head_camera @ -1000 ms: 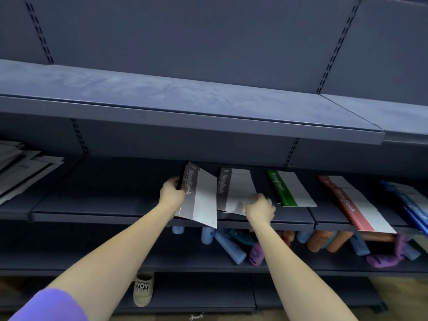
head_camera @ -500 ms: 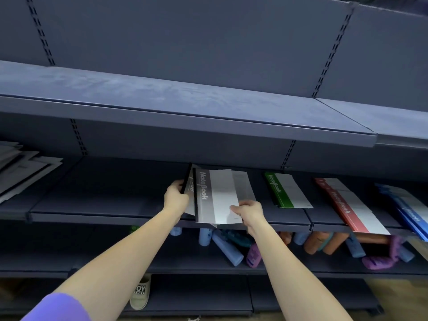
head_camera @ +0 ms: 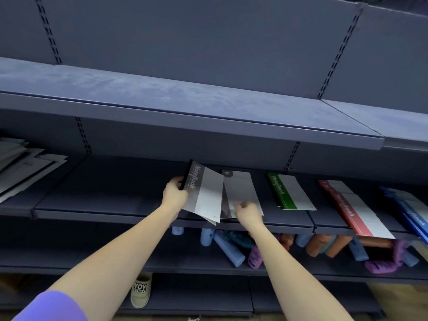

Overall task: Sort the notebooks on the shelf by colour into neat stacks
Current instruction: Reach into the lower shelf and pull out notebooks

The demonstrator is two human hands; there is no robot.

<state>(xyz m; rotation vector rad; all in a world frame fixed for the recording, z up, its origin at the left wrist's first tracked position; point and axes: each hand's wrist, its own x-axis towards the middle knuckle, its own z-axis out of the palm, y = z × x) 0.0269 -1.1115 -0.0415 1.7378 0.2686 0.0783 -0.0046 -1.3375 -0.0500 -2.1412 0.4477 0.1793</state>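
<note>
Gripping black notebook [head_camera: 203, 193] by its spine, left hand [head_camera: 174, 195]; right hand [head_camera: 246, 210] pinches the lying stack [head_camera: 240, 193]. I'd square edges before dropping.

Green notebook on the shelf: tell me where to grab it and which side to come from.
Take the green notebook at its near short edge, coming in from the shelf front. It lies flat with its long side running back under the upper shelf, so that near edge is probably the easiest part to reach. Space shows on both sides, between the grey notebooks and the red stack, so a thumb-over pinch should fit.
</note>
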